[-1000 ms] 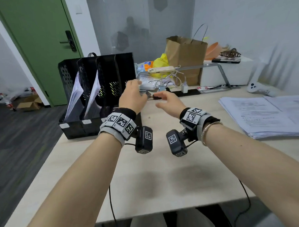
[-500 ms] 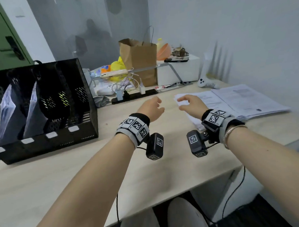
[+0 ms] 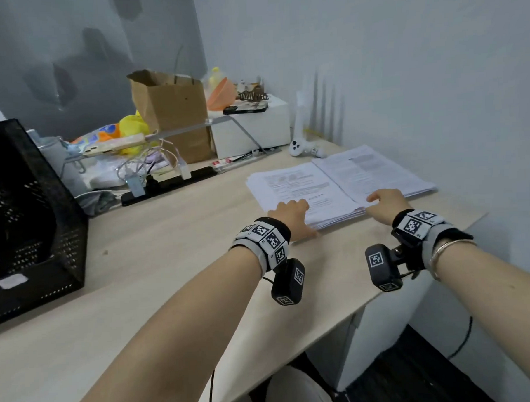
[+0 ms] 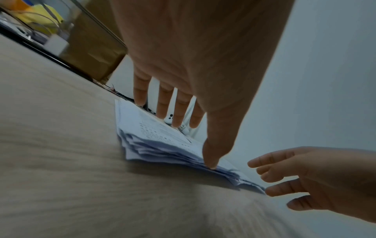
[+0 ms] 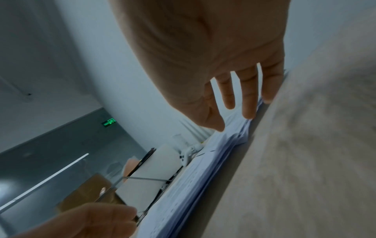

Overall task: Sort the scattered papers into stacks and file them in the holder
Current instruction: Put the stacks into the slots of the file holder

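Both hands have swung from the holder (image 3: 30, 217) at nine o'clock to the papers (image 3: 333, 185) at two o'clock; left hand (image 3: 290, 216) and right hand (image 3: 385, 203) spread flat, holding nothing. Gathering starts; next, square a stack.

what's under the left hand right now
The left hand sits over the near left corner of the paper stack, thumb at its front edge, with the wooden desk below. The print beneath the palm is covered.
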A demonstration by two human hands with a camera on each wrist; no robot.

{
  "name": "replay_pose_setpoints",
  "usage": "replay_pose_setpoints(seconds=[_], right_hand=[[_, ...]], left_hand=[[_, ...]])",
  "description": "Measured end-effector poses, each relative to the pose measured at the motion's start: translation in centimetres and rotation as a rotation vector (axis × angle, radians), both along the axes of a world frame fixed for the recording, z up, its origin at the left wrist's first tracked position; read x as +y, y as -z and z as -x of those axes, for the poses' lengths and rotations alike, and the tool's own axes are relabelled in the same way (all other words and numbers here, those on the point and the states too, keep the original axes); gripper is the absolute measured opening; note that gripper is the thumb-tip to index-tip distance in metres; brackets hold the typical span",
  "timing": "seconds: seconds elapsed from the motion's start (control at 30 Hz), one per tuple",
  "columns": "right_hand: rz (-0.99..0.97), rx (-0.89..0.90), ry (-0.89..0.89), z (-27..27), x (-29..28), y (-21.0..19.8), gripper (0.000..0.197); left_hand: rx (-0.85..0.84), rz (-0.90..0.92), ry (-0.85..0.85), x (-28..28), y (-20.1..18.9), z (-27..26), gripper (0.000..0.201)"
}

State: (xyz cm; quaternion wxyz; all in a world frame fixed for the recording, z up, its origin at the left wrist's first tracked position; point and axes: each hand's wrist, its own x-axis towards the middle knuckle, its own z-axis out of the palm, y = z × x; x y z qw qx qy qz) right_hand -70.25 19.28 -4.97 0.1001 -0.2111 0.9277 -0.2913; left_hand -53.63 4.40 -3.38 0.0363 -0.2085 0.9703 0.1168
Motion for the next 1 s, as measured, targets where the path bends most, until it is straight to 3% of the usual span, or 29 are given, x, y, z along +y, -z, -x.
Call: replay_pose_setpoints(seconds=[0.23, 0.37, 0.47, 0.7, 0.87, 1.0], right_hand=[[-0.026, -0.093, -0.026, 2.5, 1.2, 1.1, 0.055], [-0.023, -0.12, -0.049, 3.2, 1.2, 1.3, 0.061], [-0.038, -0.118, -0.084, 3.3, 1.1, 1.4, 0.067], [-0.017, -0.133, -0.167, 3.2, 0.2, 1.0, 0.069], [0.003, -0.151, -0.218, 3.2, -0.2, 1.2, 0.066], [-0.055, -0.175, -0.268, 3.1, 0.0, 1.4, 0.066]], left_hand=[[-0.04, -0.038, -0.01, 1.0, 1.6, 2.7, 0.071], [-0.033, -0.129, -0.056, 0.8, 2.2, 3.5, 0.051], [-0.145, -0.131, -0.051, 0.8, 2.6, 4.1, 0.042], [-0.217, -0.052, -0.018, 0.5, 2.8, 4.5, 0.059], [-0.197, -0.016, -0.055, 0.9, 3.1, 5.1, 0.048], [-0.206, -0.041, 0.022, 0.9, 3.4, 5.0, 0.056]])
